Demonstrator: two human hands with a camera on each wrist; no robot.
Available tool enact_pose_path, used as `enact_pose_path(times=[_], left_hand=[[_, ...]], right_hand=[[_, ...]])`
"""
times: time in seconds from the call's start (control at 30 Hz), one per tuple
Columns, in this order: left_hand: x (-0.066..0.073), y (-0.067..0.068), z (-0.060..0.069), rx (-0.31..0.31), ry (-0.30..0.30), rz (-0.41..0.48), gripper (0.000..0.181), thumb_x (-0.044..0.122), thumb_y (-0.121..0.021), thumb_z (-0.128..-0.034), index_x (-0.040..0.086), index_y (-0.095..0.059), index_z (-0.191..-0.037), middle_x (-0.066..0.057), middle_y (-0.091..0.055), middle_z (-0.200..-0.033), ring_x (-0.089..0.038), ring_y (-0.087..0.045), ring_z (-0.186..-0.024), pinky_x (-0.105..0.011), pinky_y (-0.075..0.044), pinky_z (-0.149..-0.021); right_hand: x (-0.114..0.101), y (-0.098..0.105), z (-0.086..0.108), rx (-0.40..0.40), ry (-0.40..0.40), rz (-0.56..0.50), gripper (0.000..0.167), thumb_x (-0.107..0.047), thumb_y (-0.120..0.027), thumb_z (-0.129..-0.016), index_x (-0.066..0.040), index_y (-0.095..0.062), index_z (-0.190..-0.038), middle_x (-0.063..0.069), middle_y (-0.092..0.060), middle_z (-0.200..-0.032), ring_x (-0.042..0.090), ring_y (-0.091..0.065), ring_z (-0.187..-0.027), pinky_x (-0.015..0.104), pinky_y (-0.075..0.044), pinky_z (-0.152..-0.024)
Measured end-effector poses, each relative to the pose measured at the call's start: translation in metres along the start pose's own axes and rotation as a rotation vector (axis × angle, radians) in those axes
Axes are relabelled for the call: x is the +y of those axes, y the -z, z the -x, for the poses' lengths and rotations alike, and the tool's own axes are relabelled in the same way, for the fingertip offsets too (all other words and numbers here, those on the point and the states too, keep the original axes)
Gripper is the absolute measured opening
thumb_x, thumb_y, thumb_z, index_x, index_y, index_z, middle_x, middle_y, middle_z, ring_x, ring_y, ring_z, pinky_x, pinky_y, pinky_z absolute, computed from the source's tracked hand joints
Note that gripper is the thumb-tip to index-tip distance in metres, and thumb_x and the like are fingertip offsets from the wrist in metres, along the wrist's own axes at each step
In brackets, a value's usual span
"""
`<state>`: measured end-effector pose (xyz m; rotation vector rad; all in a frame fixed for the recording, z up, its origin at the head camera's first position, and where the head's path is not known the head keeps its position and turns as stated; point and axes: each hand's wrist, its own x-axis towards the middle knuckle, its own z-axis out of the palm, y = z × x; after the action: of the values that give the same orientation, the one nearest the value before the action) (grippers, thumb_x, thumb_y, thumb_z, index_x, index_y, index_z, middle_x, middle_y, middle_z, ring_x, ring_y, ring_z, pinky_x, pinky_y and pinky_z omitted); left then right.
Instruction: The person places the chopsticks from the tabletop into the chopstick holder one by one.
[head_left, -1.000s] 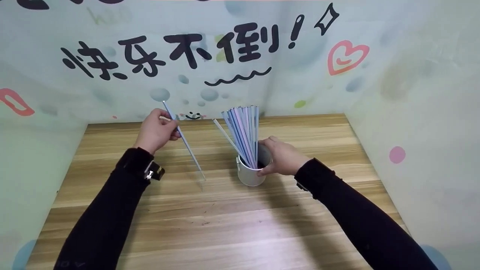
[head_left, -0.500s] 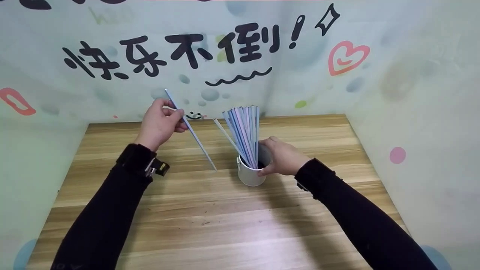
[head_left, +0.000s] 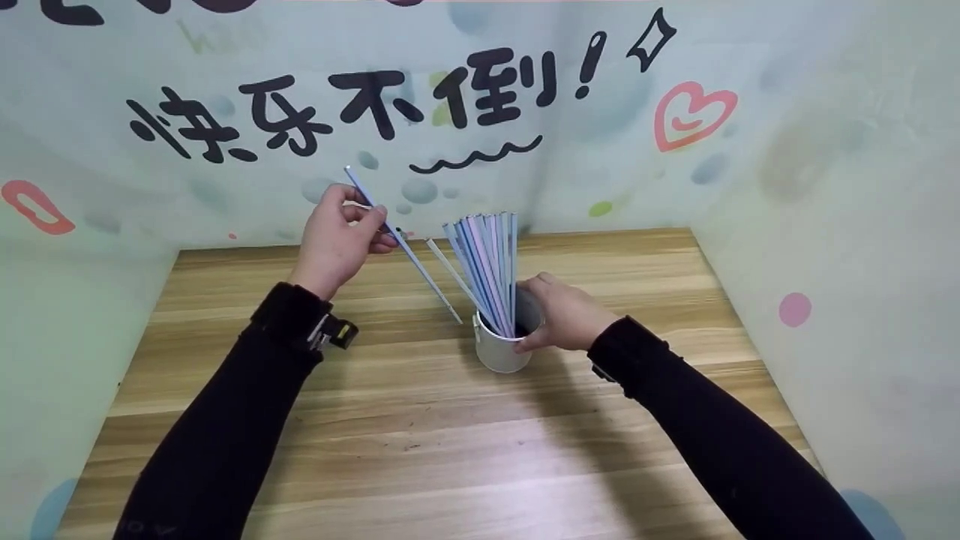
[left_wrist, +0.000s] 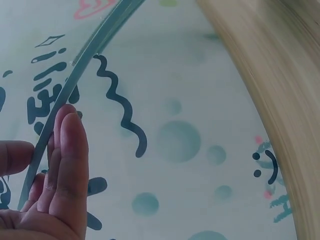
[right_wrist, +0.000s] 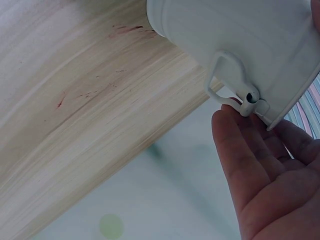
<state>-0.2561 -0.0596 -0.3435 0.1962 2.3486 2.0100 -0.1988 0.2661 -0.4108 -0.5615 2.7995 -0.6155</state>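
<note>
My left hand [head_left: 337, 244] pinches a thin blue straw [head_left: 427, 275] between thumb and fingers, above the back of the table. The straw slants down to the right, its lower end just left of a small white bucket [head_left: 501, 354]. In the left wrist view the thumb and fingertips press on either side of the straw [left_wrist: 59, 102]. Several blue, pink and pale straws [head_left: 487, 262] stand in the bucket, with one leaning out leftward. My right hand [head_left: 566, 315] grips the bucket by its right side and rim. The right wrist view shows fingers beside its wire handle [right_wrist: 224, 56].
The wooden table [head_left: 420, 465] ends at the back against a printed cloth backdrop [head_left: 600, 165] with large black characters. Similar pale walls stand at both sides. Small dark marks [head_left: 411, 446] lie on the tabletop in front of the bucket.
The left hand has moved up and to the right with its straw, bringing the straw's lower end close to the bucket. Right hand and bucket have stayed still.
</note>
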Motion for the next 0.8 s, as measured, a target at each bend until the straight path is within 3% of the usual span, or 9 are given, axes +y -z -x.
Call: enact_pose_path(times=[0.23, 0.37, 0.57, 0.8], left_hand=[[0.001, -0.013, -0.001, 0.001, -0.017, 0.052, 0.025, 0.008, -0.055, -0.1137, -0.006, -0.043, -0.132, -0.024, -0.069, -0.105, -0.017, -0.077, -0.073, -0.031, -0.066, -0.078], [0.002, -0.019, -0.003, -0.004, -0.02, 0.05, 0.023, 0.009, -0.055, -0.1142, -0.003, -0.044, -0.131, -0.021, -0.069, -0.104, -0.015, -0.075, -0.071, -0.034, -0.067, -0.08], [-0.001, -0.026, -0.003, -0.008, -0.042, 0.025, 0.024, 0.009, -0.055, -0.114, -0.004, -0.045, -0.131, -0.015, -0.069, -0.099, -0.013, -0.074, -0.071, -0.034, -0.067, -0.081], [-0.007, -0.03, 0.0, -0.027, -0.059, -0.043, 0.024, 0.01, -0.056, -0.114, -0.004, -0.046, -0.131, -0.018, -0.071, -0.103, -0.018, -0.077, -0.078, -0.028, -0.066, -0.078]], right_hand=[[-0.001, -0.001, 0.0, -0.001, -0.001, 0.016, 0.096, -0.029, -0.1, -0.079, 0.006, -0.052, -0.154, 0.023, -0.06, -0.139, 0.041, -0.065, -0.124, 0.053, -0.054, -0.11], [-0.001, -0.001, -0.001, 0.001, -0.002, 0.019, 0.096, -0.029, -0.1, -0.079, 0.006, -0.051, -0.154, 0.023, -0.06, -0.139, 0.041, -0.065, -0.124, 0.053, -0.054, -0.11], [-0.001, -0.002, 0.0, -0.005, 0.0, 0.015, 0.096, -0.03, -0.1, -0.08, 0.005, -0.051, -0.154, 0.022, -0.059, -0.14, 0.04, -0.065, -0.124, 0.053, -0.054, -0.11], [-0.001, -0.002, 0.0, 0.0, -0.008, 0.011, 0.096, -0.03, -0.101, -0.079, 0.004, -0.052, -0.154, 0.021, -0.06, -0.137, 0.04, -0.065, -0.123, 0.053, -0.054, -0.11]])
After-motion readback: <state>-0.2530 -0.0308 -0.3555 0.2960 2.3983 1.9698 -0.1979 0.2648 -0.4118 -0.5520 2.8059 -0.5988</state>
